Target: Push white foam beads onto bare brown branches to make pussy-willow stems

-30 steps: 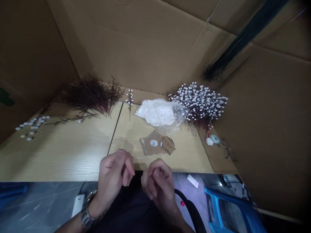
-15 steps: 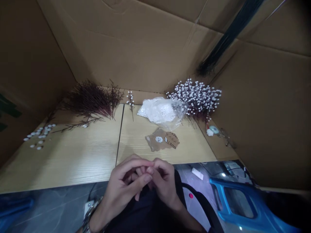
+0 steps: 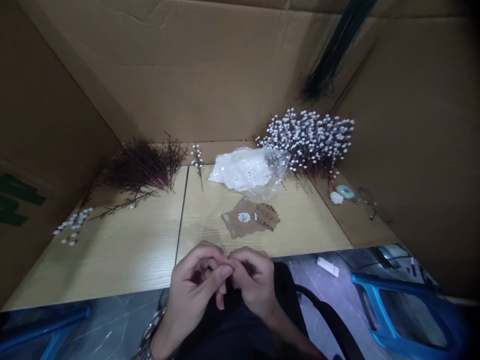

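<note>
My left hand (image 3: 200, 280) and my right hand (image 3: 253, 282) meet at the fingertips just off the table's front edge. Thumb and fingers of each are pinched together; whatever lies between them is too small or hidden to make out. Beyond them lies a torn piece of cardboard (image 3: 236, 228) with a dab of white paste (image 3: 244, 217) on it. Behind that is a clear plastic bag (image 3: 249, 172) of small white beads. One short twig with white berries (image 3: 197, 160) lies left of the bag.
A pile of bare dark twigs (image 3: 140, 165) is at the back left, with loose white beads (image 3: 75, 220) near it. Berry-tipped twigs (image 3: 307, 137) are heaped at the back right, by a tape roll (image 3: 345, 192). Cardboard walls (image 3: 210, 75) enclose the table; blue stools (image 3: 386, 310) stand below.
The view has shifted slightly. My hands stay together, with the fingertips moved a little and the left fingers curled more. Things on the table lie as before.
</note>
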A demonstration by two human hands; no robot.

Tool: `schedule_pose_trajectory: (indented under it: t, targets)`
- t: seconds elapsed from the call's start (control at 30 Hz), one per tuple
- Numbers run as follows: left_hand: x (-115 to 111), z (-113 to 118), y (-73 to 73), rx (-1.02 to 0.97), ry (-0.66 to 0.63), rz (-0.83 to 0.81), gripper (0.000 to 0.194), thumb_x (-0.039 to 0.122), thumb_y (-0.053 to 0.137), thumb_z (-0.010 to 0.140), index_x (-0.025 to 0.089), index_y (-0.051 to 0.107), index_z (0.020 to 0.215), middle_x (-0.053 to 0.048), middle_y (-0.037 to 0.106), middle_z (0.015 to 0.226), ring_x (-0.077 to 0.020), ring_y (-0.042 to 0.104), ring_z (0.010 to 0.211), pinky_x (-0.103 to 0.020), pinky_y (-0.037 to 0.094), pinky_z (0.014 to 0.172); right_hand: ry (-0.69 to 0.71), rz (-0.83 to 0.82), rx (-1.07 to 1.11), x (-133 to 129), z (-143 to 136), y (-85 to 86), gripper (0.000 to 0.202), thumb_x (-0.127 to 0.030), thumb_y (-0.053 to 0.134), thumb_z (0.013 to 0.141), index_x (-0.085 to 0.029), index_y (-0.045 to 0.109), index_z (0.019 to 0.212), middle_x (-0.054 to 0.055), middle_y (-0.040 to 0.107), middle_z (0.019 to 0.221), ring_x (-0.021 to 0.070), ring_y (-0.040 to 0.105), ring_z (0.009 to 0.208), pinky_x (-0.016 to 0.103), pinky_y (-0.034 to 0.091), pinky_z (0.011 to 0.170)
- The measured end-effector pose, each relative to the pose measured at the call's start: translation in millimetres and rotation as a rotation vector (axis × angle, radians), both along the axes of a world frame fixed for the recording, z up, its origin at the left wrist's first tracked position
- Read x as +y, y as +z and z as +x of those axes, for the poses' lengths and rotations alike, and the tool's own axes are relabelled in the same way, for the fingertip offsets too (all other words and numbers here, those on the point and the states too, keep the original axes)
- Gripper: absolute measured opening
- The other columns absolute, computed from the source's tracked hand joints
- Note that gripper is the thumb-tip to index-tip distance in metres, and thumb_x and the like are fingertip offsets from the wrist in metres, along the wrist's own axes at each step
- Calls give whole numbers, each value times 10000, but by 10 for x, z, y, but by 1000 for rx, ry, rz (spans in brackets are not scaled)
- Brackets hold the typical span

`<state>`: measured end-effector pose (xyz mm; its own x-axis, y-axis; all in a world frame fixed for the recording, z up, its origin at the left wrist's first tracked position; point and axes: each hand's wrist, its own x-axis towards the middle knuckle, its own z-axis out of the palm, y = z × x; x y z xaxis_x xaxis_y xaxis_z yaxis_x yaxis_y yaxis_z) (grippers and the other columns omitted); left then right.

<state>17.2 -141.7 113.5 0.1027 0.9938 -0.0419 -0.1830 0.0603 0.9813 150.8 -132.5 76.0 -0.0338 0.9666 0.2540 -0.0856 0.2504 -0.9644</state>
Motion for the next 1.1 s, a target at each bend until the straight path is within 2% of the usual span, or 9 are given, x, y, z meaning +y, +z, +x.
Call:
schedule_pose_trajectory:
  t: [0.1,0.2,0.37,0.47,0.6,0.7,0.93,1.1]
  targets:
    - [114,275,19,0,14,29,185,300,740,879,168,624,820,48,611,524,-95,593,345,-171,504,406,-2,-120,197,29,129,-42,276,-296,605,939,-186,595,686,-78,435,462,59,366,372,179,306,379]
    - [254,572,21,-28,-7,53,163,273,751,871,174,640,807,54,611,489,-102,605,342,-176,530,420,1,-149,336,108,318,-38,302,-328,598,952,-186,562,688,-88,419,447,46,352,352,159,305,373]
    - [471,1038,-75,-101,-41,92,75,194,732,884,198,673,838,60,647,517,-91,624,343,-153,547,410,74,-163,597,285,661,-60,307,-360,584,968,-196,533,713,-104,398,405,50,396,315,142,316,356]
    - [590,1256,-133,-147,-77,104,81,144,707,896,213,684,859,72,648,545,-72,624,332,-118,530,391,77,-181,683,391,831,-79,303,-366,603,958,-197,527,718,-110,390,395,43,380,300,128,278,337]
    - [736,1475,-145,-181,-83,60,97,121,709,887,204,683,846,58,683,664,-57,628,328,-109,531,381,125,-183,760,549,1044,-31,320,-392,605,956,-206,504,716,-118,375,381,31,295,290,120,230,322]
    - [831,1619,-138,-191,-92,52,96,117,708,889,207,696,859,46,706,735,-49,649,354,-76,510,383,150,-174,797,651,1201,-23,328,-388,606,958,-212,482,709,-124,362,388,25,257,298,118,238,328]
    - [990,1886,-166,-109,-83,94,90,114,711,888,201,713,869,31,709,761,-52,664,380,-72,510,399,105,-176,724,738,1461,-190,269,-311,559,994,-206,515,750,-101,422,450,34,407,346,118,317,385]
    - [1102,2007,-173,-87,-145,121,70,147,690,911,210,688,881,59,659,614,-61,620,321,-98,501,377,50,-192,793,799,1556,-147,256,-366,573,985,-220,515,783,-116,406,415,31,329,311,117,269,351]
